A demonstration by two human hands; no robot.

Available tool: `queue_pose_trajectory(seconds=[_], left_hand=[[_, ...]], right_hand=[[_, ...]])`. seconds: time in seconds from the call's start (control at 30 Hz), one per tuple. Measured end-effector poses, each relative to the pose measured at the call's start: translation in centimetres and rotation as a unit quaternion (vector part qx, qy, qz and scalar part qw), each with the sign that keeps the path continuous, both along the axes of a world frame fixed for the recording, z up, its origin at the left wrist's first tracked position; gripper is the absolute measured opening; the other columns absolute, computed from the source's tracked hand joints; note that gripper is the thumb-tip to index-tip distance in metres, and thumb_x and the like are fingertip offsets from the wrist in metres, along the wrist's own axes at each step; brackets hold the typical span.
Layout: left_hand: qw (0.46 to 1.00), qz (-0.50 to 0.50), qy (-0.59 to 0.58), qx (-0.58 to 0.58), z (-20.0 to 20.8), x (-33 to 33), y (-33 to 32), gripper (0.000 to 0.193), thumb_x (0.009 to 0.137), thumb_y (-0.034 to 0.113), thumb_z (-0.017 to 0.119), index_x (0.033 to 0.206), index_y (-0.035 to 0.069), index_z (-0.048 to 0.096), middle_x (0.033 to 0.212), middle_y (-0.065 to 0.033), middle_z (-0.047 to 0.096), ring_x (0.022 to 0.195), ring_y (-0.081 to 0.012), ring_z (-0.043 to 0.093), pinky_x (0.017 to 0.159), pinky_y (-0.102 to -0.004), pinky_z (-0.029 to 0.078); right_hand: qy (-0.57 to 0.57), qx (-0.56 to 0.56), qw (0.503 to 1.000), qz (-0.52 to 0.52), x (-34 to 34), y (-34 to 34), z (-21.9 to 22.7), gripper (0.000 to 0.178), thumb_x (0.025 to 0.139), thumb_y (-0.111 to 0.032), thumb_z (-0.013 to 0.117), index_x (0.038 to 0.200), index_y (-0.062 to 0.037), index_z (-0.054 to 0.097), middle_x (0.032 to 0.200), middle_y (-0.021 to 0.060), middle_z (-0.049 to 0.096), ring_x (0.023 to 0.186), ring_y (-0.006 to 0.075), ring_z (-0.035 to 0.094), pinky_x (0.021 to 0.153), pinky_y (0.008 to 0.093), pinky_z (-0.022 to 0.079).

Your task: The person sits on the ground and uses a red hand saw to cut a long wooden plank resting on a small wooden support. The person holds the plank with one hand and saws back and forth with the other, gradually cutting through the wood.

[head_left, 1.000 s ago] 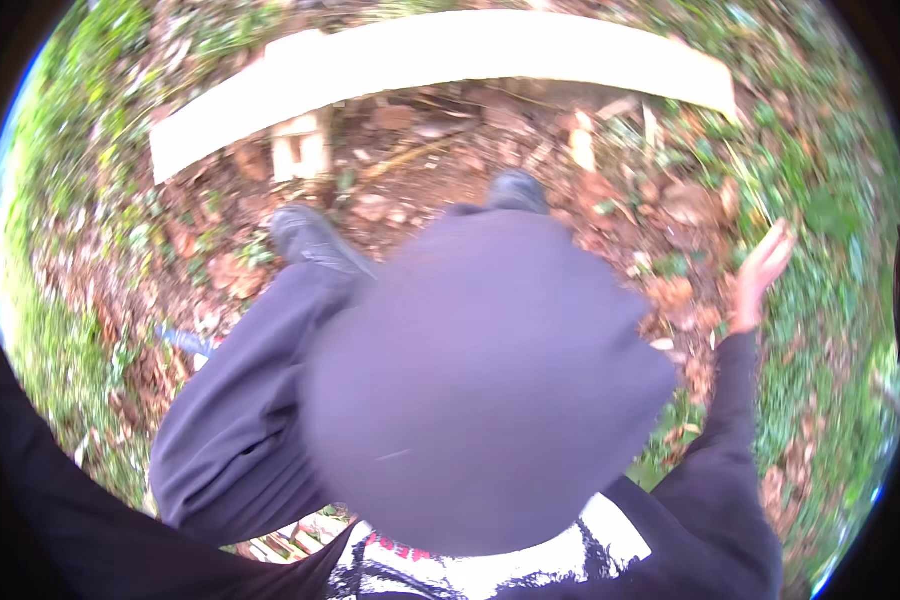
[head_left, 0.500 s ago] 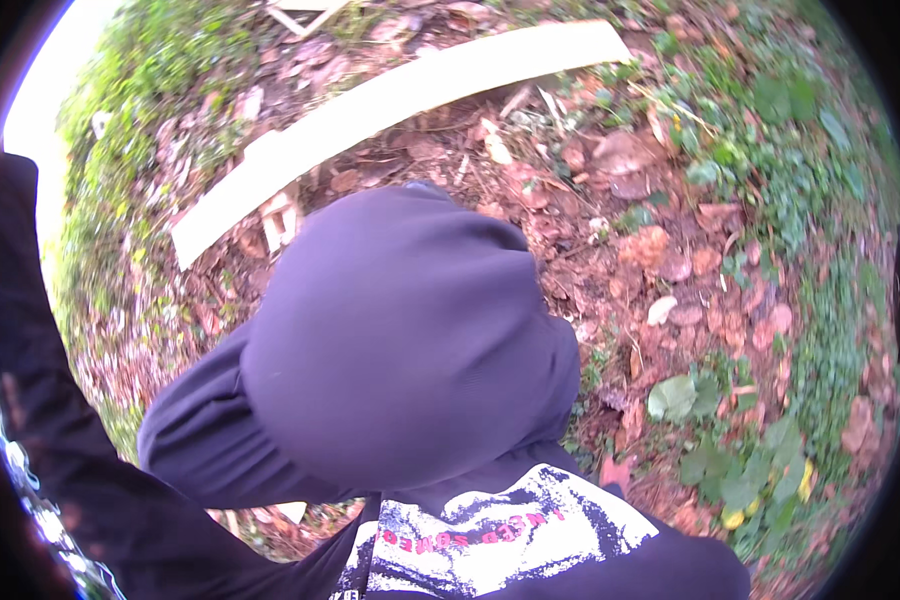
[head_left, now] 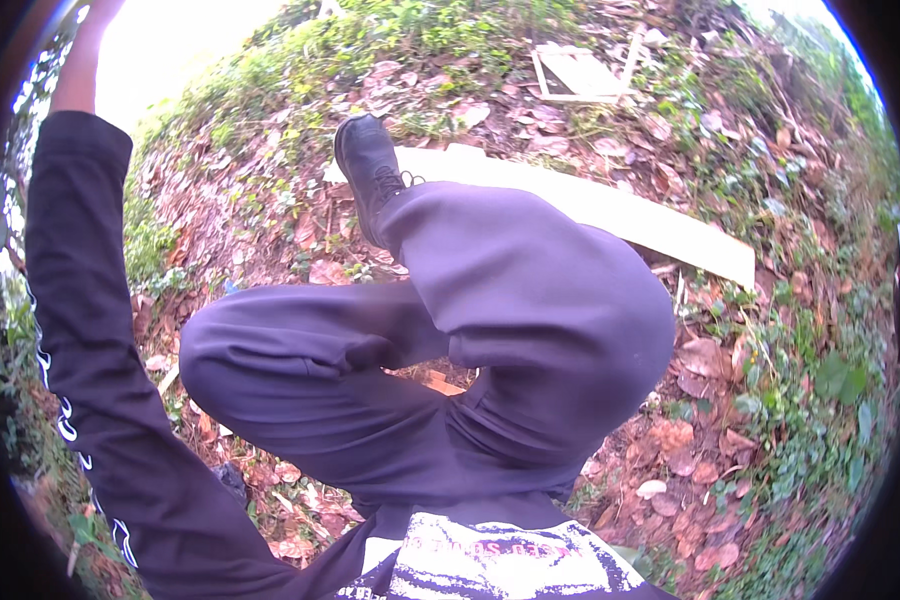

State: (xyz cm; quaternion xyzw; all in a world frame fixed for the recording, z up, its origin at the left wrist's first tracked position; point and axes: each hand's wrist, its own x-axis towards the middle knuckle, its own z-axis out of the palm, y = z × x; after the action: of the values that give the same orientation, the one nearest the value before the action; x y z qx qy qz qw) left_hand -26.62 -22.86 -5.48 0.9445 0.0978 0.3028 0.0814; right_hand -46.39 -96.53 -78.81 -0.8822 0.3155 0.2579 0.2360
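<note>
The left arm (head_left: pixel 120 330) has swung inward, its hand (head_left: pixel 98 14) cropped, openness and hold unclear to me, right unseen; a misplaced boot (head_left: pixel 368 170) could jolt the board (head_left: pixel 610 212).

Left hand (head_left: pixel 103 9) at top edge, 1 black shoe (head_left: pixel 371 165), pale board (head_left: pixel 620 208), leafy ground (head_left: pixel 685 465)

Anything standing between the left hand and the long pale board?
Yes: in this view, the black shoe crosses in front of the pale board near its left end, on the side toward the left hand. Whether it touches the board isn't clear. The board's right end shows uncovered.
</note>
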Motion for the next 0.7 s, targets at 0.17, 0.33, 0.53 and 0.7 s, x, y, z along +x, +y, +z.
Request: queue_pose_trajectory(seconds=[0.17,0.33,0.53,0.7], left_hand=[[0.999,0.032,-0.027,-0.034,0.0,-1.4,6.0,0.022,0.082,0.026,0.058,0.087,0.006,0.065,0.073,-0.0071,0.066,0.065,-0.0152,0.063,0.059,-0.0307,0.049],[0.997,0.008,-0.041,-0.067,-7.1,-2.5,7.9,0.038,0.091,0.039,0.056,0.11,0.007,0.064,0.083,-0.0069,0.069,0.08,-0.0137,0.064,0.075,-0.0295,0.049],[0.923,-0.07,-0.092,-0.368,-17.8,-6.8,17.7,0.026,0.091,0.025,0.061,0.104,0.004,0.065,0.067,-0.003,0.064,0.07,-0.0111,0.064,0.073,-0.0277,0.053],[0.877,0.089,0.056,-0.469,-27.9,-5.0,27.7,0.029,0.088,0.02,0.066,0.111,0.002,0.061,0.078,-0.0003,0.061,0.074,-0.0072,0.061,0.07,-0.0252,0.05]], right_hand=[[-0.005,0.04,0.997,0.071,5.5,6.3,0.8,0.05,0.08,-0.041,0.063,0.117,-0.0107,0.05,0.107,0.0171,0.062,0.096,0.0318,0.062,0.083,0.0419,0.049],[0.004,0.033,0.994,0.102,9.5,12.0,3.6,0.044,0.08,-0.04,0.064,0.111,-0.0107,0.054,0.103,0.0153,0.064,0.093,0.0303,0.063,0.08,0.0416,0.05],[0.053,0.017,0.99,0.13,10.9,20.7,6.1,0.037,0.08,-0.038,0.065,0.103,-0.0107,0.059,0.098,0.0131,0.066,0.089,0.0286,0.065,0.077,0.0413,0.051],[0.107,-0.035,0.98,0.163,10.7,24.3,8.8,0.032,0.079,-0.037,0.066,0.097,-0.0107,0.063,0.094,0.0113,0.067,0.086,0.0271,0.066,0.074,0.041,0.052]])
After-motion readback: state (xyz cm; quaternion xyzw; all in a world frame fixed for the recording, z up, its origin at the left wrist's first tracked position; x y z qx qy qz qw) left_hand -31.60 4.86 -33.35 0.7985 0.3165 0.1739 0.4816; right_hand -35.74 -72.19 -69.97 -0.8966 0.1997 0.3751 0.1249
